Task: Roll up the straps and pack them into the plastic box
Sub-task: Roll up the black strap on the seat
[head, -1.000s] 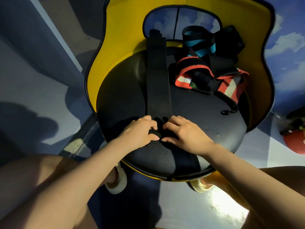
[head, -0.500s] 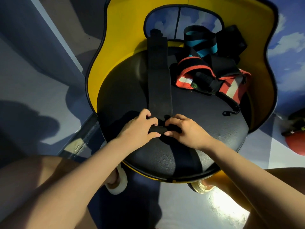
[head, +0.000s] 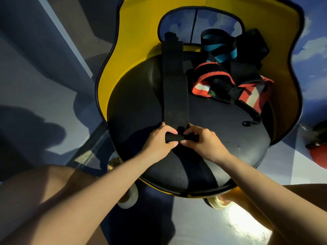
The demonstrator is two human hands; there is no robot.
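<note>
A long black strap [head: 174, 85] lies flat along the black seat [head: 221, 135] of a chair, running away from me up onto the yellow backrest [head: 141, 32]. Its near end is wound into a small tight roll. My left hand [head: 157, 140] pinches the left end of that roll and my right hand [head: 203, 142] pinches the right end. Behind, on the right of the seat, lies a heap of other straps: a red and white one [head: 251, 96], a black and teal one [head: 219, 48] and black ones [head: 251, 43]. No plastic box is in view.
The chair's yellow backrest curves round the far and right sides of the seat. A small black loop [head: 251, 122] lies on the seat at the right. A red round object [head: 318, 154] sits at the right edge. My knees are at the bottom corners.
Both hands have moved a little further up the seat, rolling the strap's near end. The roll between my fingers has grown thicker and the flat part is shorter.
</note>
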